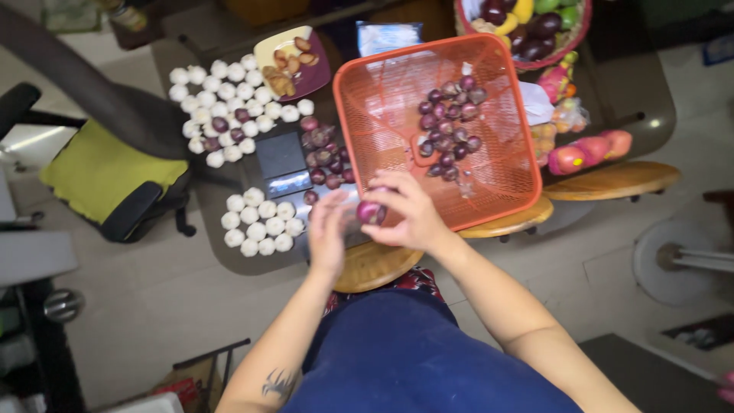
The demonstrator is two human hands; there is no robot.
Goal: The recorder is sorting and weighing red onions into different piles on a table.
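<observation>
While the right hand [409, 214] curls its fingers [386, 191] closed round one small purple onion [371, 212], the bulb sits at the fingertips, just in front of the near rim of the orange plastic basket [505, 164] and above the edge of the glass table [229, 252]; the left hand [329, 233] stands just beside it, fingers loosely spread and blurred, so whether they touch the onion cannot be told; it grips nothing that shows; inside the basket lies a cluster of roughly twenty purple onions [451, 126]; a second loose heap of about a dozen [325, 153] rests on the table just left of the basket; white garlic bulbs lie in two groups, a large one of some thirty [222, 99] at the far left with a few purple onions among them, and a nearer one of about a dozen [260, 222]; one dark plate [313, 76] holds brown pieces; a fruit basket [527, 30] stands at the far edge; a yellow-cushioned chair [99, 172] is at the left
</observation>
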